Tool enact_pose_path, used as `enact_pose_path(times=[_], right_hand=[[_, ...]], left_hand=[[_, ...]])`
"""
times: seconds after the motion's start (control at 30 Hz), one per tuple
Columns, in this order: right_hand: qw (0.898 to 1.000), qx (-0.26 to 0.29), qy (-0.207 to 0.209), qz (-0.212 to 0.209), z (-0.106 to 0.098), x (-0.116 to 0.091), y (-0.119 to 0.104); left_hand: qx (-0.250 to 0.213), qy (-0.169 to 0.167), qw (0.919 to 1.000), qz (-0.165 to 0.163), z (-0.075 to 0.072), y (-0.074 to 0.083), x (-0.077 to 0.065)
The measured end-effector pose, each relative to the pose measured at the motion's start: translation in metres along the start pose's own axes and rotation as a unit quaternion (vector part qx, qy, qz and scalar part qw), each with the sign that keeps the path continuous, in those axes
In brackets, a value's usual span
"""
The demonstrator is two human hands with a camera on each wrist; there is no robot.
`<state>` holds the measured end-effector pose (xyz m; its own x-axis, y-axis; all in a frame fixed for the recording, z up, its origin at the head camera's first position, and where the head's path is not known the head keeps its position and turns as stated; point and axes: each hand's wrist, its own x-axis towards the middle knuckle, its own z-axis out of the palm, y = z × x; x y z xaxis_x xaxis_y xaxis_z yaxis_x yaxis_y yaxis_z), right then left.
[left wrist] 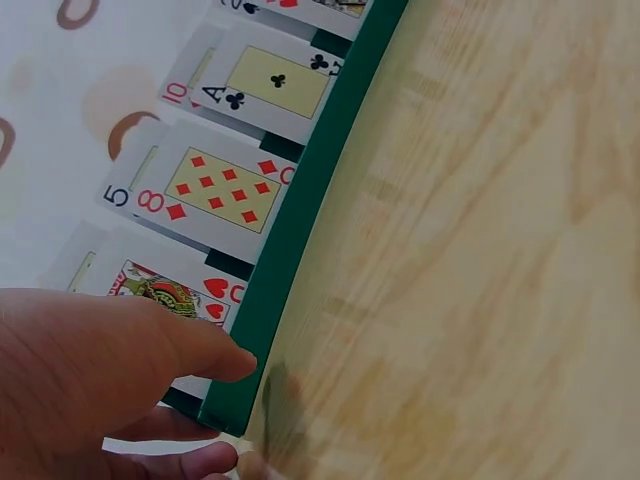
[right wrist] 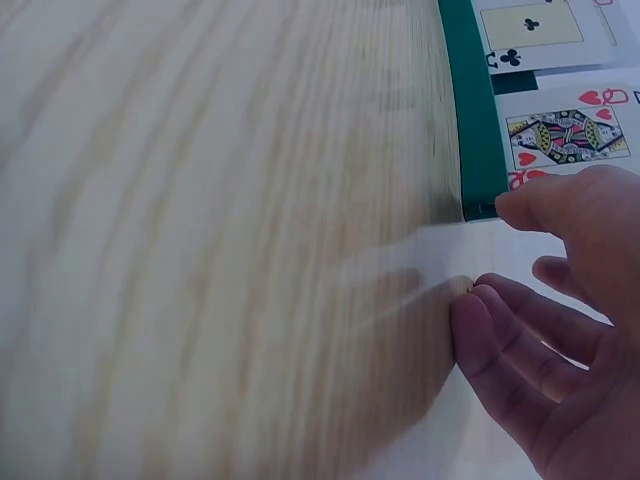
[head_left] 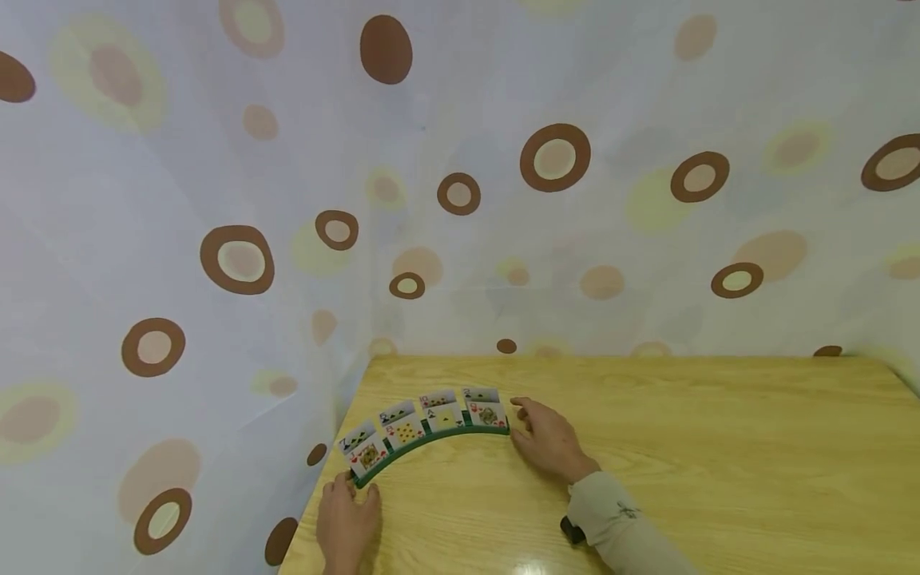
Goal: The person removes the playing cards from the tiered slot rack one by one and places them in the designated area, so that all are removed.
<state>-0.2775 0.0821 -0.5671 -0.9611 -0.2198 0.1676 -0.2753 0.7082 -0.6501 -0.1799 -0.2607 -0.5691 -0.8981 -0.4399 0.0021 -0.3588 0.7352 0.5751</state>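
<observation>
A curved green card holder stands on the table's left part, with several playing cards upright in two overlapping rows. Its front row includes an eight of diamonds, an ace of clubs and a queen of hearts. At the near left end, my left hand grips the holder, thumb along the front and fingers round the end. My right hand is at the opposite end. Its thumb tip meets the holder's corner in the right wrist view, while the other fingers bend loosely beside it, holding nothing.
The wood-grain table runs far to the right. A pale sheet with brown and yellow spots hangs behind the table and along its left side. A dark band shows by the right sleeve.
</observation>
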Motion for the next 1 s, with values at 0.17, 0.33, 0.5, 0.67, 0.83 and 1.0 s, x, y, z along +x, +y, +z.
enact_pose_path(times=[0.17, 0.33, 0.5, 0.67, 0.83, 1.0], right_hand=[[1.000, -0.007, -0.010, -0.011, 0.005, 0.003, -0.002], [1.000, -0.007, -0.017, -0.014, 0.009, 0.007, -0.002], [1.000, 0.001, -0.009, -0.005, 0.010, 0.010, -0.004], [1.000, 0.000, -0.005, -0.026, 0.012, 0.011, -0.004], [0.999, 0.000, -0.005, -0.039, 0.013, 0.010, -0.005], [0.999, 0.000, -0.001, -0.041, 0.014, 0.009, -0.004]], left_hand=[[-0.005, 0.023, 0.9997, 0.007, 0.002, 0.000, -0.001], [-0.016, 0.041, 0.9989, 0.017, 0.004, -0.003, -0.003], [-0.017, 0.049, 0.9983, 0.025, 0.005, -0.002, -0.002], [-0.010, 0.058, 0.9976, 0.035, 0.006, -0.003, -0.002], [-0.014, 0.072, 0.9965, 0.040, 0.008, -0.005, -0.002], [-0.022, 0.083, 0.9955, 0.041, 0.010, -0.004, -0.002]])
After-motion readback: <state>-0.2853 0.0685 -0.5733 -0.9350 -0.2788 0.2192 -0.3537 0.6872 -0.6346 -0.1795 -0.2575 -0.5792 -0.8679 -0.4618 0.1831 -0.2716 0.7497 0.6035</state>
